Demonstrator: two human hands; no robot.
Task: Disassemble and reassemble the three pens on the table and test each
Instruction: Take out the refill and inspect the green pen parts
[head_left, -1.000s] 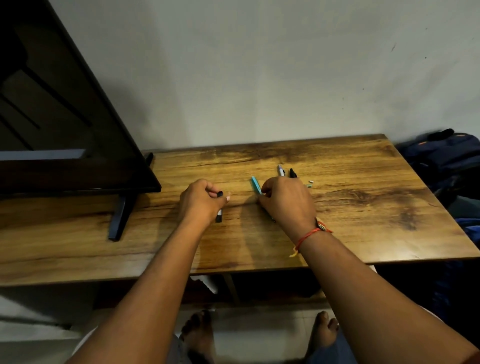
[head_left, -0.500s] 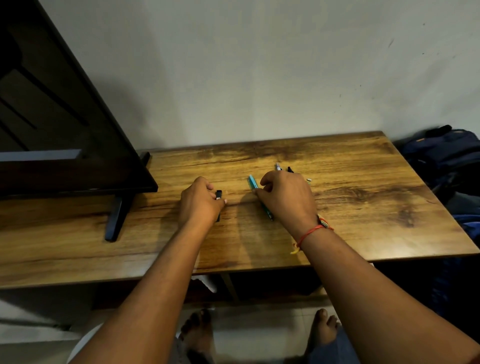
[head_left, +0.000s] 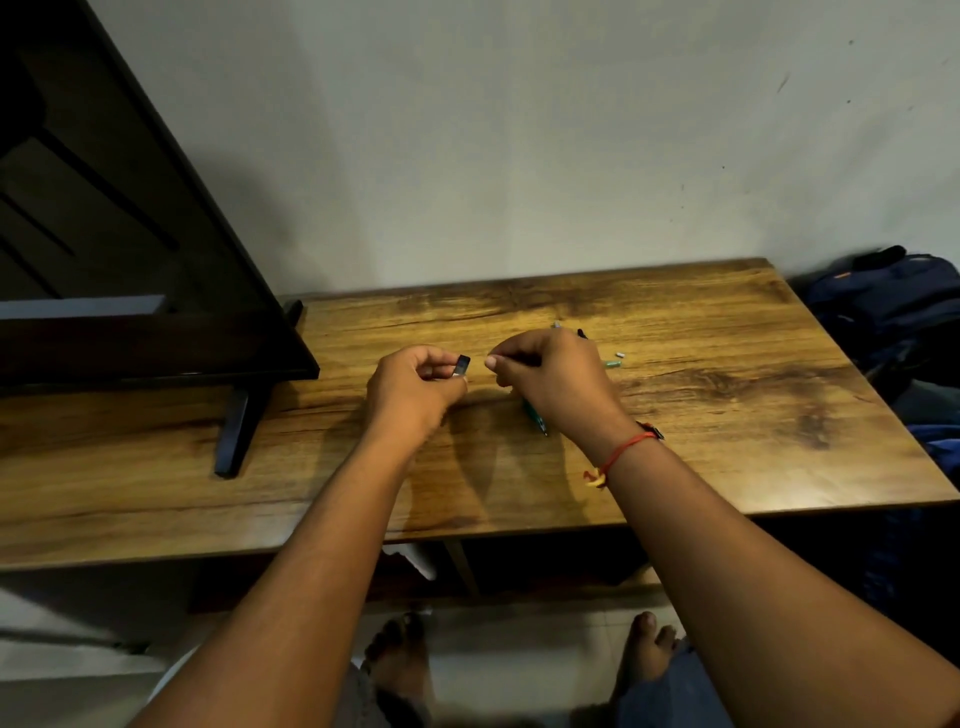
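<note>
Lifted from the surface (head_left: 727, 426) since before, a black pen piece (head_left: 462, 365) is pinched in the left hand (head_left: 410, 387), while what the curled right hand (head_left: 561, 379) holds cannot be told, and a teal pen (head_left: 534, 415) is left on the surface beneath it.

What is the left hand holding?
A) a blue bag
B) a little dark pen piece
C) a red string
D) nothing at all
B: the left hand pinches a little dark pen piece between thumb and fingertips, lifted just above the table.
</note>
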